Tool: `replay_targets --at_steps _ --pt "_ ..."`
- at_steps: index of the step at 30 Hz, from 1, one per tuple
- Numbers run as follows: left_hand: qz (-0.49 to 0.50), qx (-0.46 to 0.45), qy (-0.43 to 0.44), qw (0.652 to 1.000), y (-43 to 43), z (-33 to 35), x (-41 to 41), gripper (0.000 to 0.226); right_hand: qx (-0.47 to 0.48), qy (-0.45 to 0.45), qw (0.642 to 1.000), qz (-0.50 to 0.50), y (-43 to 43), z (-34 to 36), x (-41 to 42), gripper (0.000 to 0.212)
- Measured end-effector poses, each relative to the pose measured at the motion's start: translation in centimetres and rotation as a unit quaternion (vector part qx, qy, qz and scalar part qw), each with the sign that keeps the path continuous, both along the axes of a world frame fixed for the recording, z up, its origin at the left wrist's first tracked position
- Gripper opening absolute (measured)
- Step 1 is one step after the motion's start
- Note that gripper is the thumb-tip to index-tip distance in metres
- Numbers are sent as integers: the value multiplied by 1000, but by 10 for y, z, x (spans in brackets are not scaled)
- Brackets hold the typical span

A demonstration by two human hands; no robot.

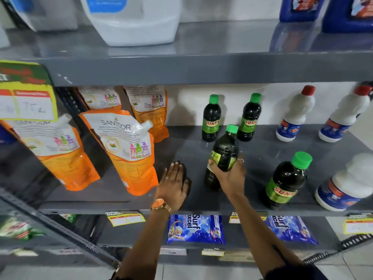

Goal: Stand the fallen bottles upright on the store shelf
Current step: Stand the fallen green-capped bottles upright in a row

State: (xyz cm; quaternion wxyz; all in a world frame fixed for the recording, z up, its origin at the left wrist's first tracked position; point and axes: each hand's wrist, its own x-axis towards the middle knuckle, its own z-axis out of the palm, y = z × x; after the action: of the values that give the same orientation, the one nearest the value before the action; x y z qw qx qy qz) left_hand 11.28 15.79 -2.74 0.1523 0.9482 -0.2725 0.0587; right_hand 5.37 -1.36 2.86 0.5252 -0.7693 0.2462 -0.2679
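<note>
On the middle shelf (262,162), my right hand (232,176) grips the Sunny bottle (223,156) around its middle, setting it upright; my left hand (173,182) rests flat, open, steadying me.

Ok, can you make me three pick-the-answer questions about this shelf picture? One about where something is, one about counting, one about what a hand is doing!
1. Where is the left hand?
A. flat on the shelf
B. on a white bottle
C. inside an orange pouch

2. How many dark bottles with green caps are on this shelf?
A. two
B. four
C. six

3. What is the right hand doing?
A. resting open
B. pointing up
C. gripping a dark bottle

Answers:
1. A, its palm lies on the grey shelf beside the orange pouches.
2. B, two at the back, one held, one in front.
3. C, its fingers wrap the bottle's middle.
</note>
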Motion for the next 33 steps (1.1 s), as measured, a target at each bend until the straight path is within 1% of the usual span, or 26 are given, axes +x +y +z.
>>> replay_targets --at_steps 2,6,8,10,12,14,15,18,21,24,27,29,31,33 --pt "0 6 -6 1000 2 -2 1 72 -16 -31 999 2 -3 -2 11 62" --pt "1 -1 -9 1000 4 -5 2 71 41 -69 997 8 -2 -12 23 71" --pt "0 -1 -11 1000 4 -5 3 70 46 -78 995 34 -5 -17 23 77" --pt "-2 -3 -11 1000 5 -6 4 69 38 -61 995 63 -9 -25 21 83" --pt "-3 -6 -12 1000 6 -7 4 68 21 -45 996 69 -13 -34 15 81" --pt "-2 -2 -15 1000 6 -8 4 69 -2 -23 998 59 -15 -35 9 67" --pt "-2 -1 -14 1000 5 -7 4 69 -8 -14 998 53 -14 -34 8 65" --pt "0 -1 -8 1000 5 -7 3 70 4 -11 1000 22 -10 -28 12 74" --pt "0 9 -7 1000 5 -7 3 71 -32 15 999 -7 -7 -30 13 79" --pt "0 13 -9 1000 7 -7 4 70 16 3 999 35 -12 -38 9 75" --pt "0 11 -13 1000 7 -6 5 69 16 9 999 33 -16 -38 10 71" --pt "-4 10 -12 1000 6 -6 5 69 13 22 1000 8 -11 -35 14 83" --pt "-5 5 -11 1000 6 -6 4 69 -16 38 999 -3 -4 -34 19 94" --pt "-5 -1 -11 1000 6 -6 4 70 -24 44 999 6 -2 -34 19 97"
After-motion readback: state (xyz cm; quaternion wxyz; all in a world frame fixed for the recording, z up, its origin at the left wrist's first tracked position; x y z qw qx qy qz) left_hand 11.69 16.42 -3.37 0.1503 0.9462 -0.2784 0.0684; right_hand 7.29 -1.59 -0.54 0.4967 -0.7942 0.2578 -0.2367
